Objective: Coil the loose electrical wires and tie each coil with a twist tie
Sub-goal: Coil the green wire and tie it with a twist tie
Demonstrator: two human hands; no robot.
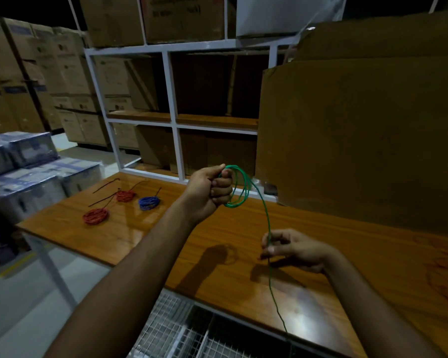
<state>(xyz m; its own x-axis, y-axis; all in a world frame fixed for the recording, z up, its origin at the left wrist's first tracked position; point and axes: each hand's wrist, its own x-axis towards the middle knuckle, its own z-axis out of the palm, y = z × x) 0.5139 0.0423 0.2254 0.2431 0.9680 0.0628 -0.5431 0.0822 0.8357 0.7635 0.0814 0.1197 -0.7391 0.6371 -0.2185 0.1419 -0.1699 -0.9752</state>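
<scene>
Above the wooden tabletop (145,236), raised left hand (210,188) grips green wire loops (239,187); right hand (292,248) near the front edge pinches the trailing strand.

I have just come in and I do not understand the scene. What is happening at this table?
A person is coiling a green wire. The left hand grips the loops, and the right hand pinches the loose end, which trails over the table edge. Two red coils and a blue coil lie farther left, with dark ties beside them.
</scene>
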